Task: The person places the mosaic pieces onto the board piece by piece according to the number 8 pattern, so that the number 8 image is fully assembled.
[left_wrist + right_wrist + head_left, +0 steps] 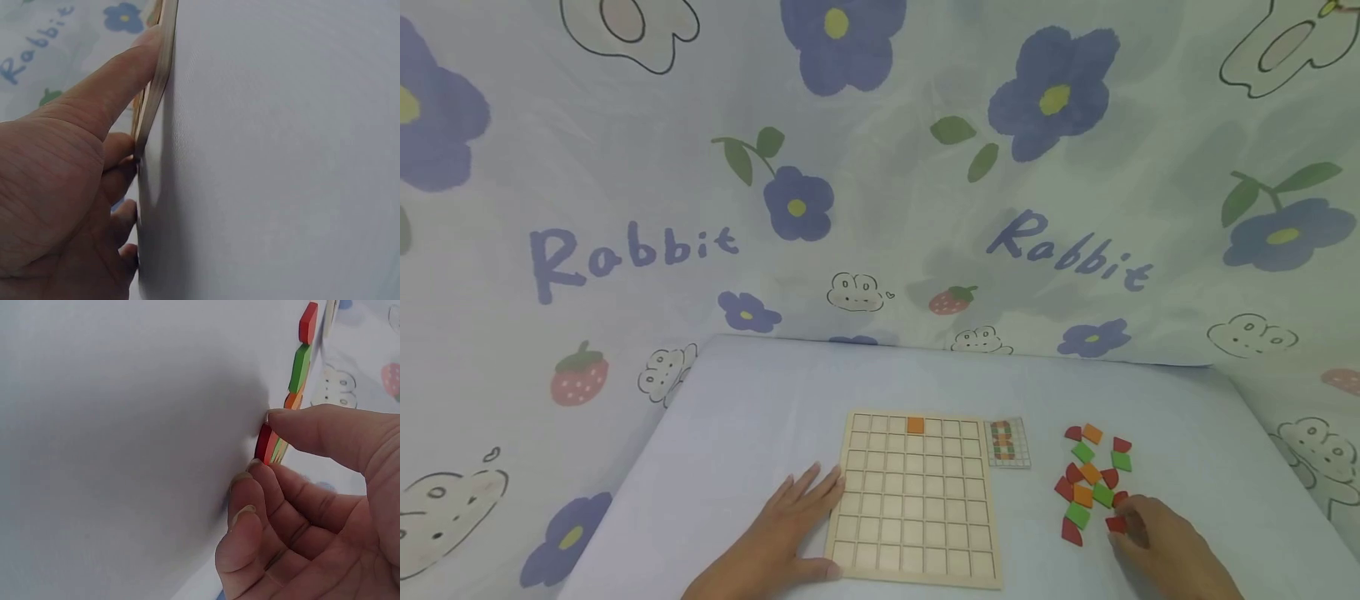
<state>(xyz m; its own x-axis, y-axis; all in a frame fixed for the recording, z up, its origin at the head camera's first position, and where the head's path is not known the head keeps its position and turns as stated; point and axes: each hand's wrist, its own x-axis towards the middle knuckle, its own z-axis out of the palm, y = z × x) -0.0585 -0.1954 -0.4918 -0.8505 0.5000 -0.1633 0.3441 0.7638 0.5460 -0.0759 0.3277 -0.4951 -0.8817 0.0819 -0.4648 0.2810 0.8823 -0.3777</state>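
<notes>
A wooden grid board (pixel 901 508) lies on the white table, with one orange square tile (pixel 915 426) in its far row. My left hand (pixel 790 529) rests at the board's left edge, fingers spread and fairly straight. Its thumb touches the board's side in the left wrist view. At the right, my right hand (pixel 1168 546) pinches a red quarter-round tile (pixel 264 444) between thumb and fingers, low over the table. Beside that hand lie loose tiles: green squares such as a green tile (pixel 1078 515), orange squares such as an orange tile (pixel 1083 496), and several red quarter-rounds.
A small pattern card (pixel 1007 443) with a coloured grid design lies against the board's upper right side. Behind the table (pixel 760 383) hangs a cloth (pixel 880 208) printed with flowers, rabbits and strawberries.
</notes>
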